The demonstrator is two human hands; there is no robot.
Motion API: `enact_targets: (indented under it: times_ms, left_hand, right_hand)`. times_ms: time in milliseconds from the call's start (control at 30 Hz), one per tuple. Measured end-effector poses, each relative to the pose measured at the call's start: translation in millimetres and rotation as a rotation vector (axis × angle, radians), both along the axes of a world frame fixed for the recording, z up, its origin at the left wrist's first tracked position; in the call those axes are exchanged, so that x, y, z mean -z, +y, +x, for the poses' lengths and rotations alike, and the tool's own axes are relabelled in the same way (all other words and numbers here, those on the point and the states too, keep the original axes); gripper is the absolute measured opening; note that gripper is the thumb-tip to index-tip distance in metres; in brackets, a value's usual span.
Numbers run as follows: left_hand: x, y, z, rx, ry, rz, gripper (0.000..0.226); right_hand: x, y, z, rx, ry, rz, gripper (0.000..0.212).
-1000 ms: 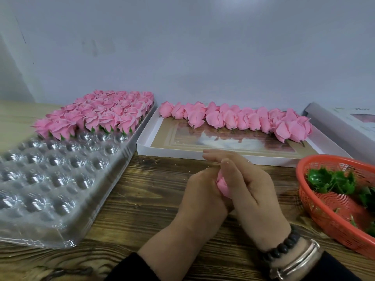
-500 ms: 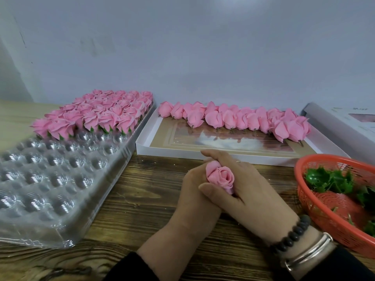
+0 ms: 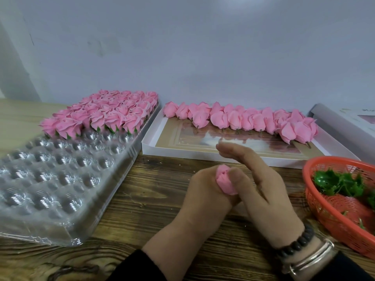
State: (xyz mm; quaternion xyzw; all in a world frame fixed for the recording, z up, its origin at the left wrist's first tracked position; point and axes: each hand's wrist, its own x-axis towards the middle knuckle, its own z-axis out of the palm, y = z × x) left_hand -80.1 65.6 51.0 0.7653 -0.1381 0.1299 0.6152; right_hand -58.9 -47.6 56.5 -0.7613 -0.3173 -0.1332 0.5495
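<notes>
Your left grip holds one pink rose low over the table, your right grip is wide with its thumb touching the rose, and the tray is full only in its far rows, so lots of buds are left to do.

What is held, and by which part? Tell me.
A pink rose bud: the left hand grips its lower half, tip showing; the thumb of the right hand touches its side, fingers straight.
</notes>
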Motion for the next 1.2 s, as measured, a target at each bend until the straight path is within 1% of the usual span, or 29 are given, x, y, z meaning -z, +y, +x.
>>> enact_targets:
  times_ms: [33, 67, 133, 200, 300, 367, 433, 500, 533, 567, 633, 667, 700, 733, 800, 833, 900, 967, 1000, 1033, 1067, 1100, 1133, 1200]
  left_hand:
    - [1.5, -1.8, -0.2, 0.010, -0.011, 0.061, 0.005]
    - [3.1, -3.4, 0.2, 0.004, -0.023, 0.137, 0.005]
    - [5.3, -5.2, 1.6, -0.026, -0.060, 0.263, 0.009]
    - [5.7, -6.0, 1.1, -0.035, -0.060, 0.258, 0.012]
    - [3.4, -8.9, -0.1, -0.034, -0.005, 0.178, 0.014]
    - [0.7, -10.3, -0.3, 0.025, 0.027, 0.123, 0.018]
    - [-2.1, -10.3, -1.9, 0.130, 0.042, 0.104, 0.021]
    - [-2.9, -8.5, -1.5, 0.201, 0.048, 0.143, 0.029]
    - [-2.9, -7.6, -1.6, 0.205, 0.052, 0.193, 0.032]
    - [-2.3, -5.6, -1.5, 0.194, 0.045, 0.253, 0.031]
    - [-1.5, -1.9, -2.4, 0.169, 0.096, 0.300, 0.018]
    - [-3.5, -1.7, -3.9, 0.165, 0.150, 0.281, 0.024]
    - [-4.7, -1.3, -5.2, 0.182, 0.184, 0.247, 0.029]
    - [-4.4, -0.5, -5.0, 0.191, 0.204, 0.202, 0.030]
    - [-5.8, 0.5, -4.9, 0.181, 0.199, 0.074, 0.027]
    - [-6.2, 0.7, -4.3, 0.157, 0.198, -0.009, 0.020]
    - [-8.3, 3.0, -2.6, 0.091, 0.203, -0.254, 0.006]
    - [-9.5, 6.9, -0.5, 0.015, 0.193, -0.464, 0.006]
    - [-11.3, 8.1, -0.5, -0.013, 0.177, -0.534, 0.011]
    - [-11.6, 9.4, 0.1, -0.017, 0.170, -0.620, 0.011]
    - [-12.0, 10.6, 0.8, -0.015, 0.179, -0.730, 0.007]
    - [-11.6, 11.2, 2.5, -0.021, 0.195, -0.821, 0.010]
    - [-10.9, 11.6, 3.6, -0.029, 0.224, -0.882, 0.017]
    - [-7.8, 11.6, 5.3, -0.051, 0.297, -0.904, 0.020]
  right_hand:
    - [0.1, 2.2, -1.5, 0.013, -0.029, 0.013, 0.036]
    - [0.5, 4.3, -2.5, 0.022, -0.055, 0.015, 0.034]
    - [2.1, 7.1, -3.5, 0.030, -0.081, -0.015, 0.035]
    - [3.3, 7.1, -3.5, 0.034, -0.099, -0.065, 0.037]
    - [2.8, 6.0, -2.2, 0.058, -0.118, -0.175, 0.037]
    - [2.2, 4.0, -0.4, 0.054, -0.115, -0.235, 0.037]
    - [0.3, 0.8, 1.4, 0.027, -0.091, -0.273, 0.037]
    - [-2.5, -0.6, 2.2, -0.010, -0.076, -0.334, 0.039]
    - [-3.6, -0.4, 2.2, -0.031, -0.076, -0.363, 0.040]
    - [-4.4, 0.1, 2.1, -0.052, -0.080, -0.384, 0.039]
    - [-5.5, 0.5, 1.7, -0.091, -0.059, -0.395, 0.033]
    - [-5.7, 0.0, 1.8, -0.106, -0.028, -0.391, 0.031]
    - [-5.8, -0.9, 2.4, -0.117, -0.003, -0.387, 0.031]
    - [-5.3, -1.8, 3.2, -0.128, 0.011, -0.378, 0.033]
    - [-2.8, -3.0, 4.6, -0.136, 0.040, -0.320, 0.042]
    - [-0.9, -3.2, 4.9, -0.129, 0.057, -0.270, 0.047]
    - [3.8, -2.4, 6.0, -0.088, 0.086, -0.150, 0.054]
    - [9.5, -1.2, 7.8, -0.013, 0.083, -0.015, 0.049]
    - [11.4, -0.3, 8.4, 0.031, 0.074, 0.041, 0.042]
    - [12.4, 1.0, 8.9, 0.074, 0.061, 0.082, 0.031]
    - [13.0, 2.8, 9.1, 0.106, 0.043, 0.104, 0.021]
    - [13.5, 4.7, 8.5, 0.118, 0.027, 0.115, 0.015]
    - [13.7, 7.3, 7.1, 0.111, 0.018, 0.120, 0.015]
    - [13.3, 12.3, 3.1, 0.055, 0.012, 0.105, 0.020]
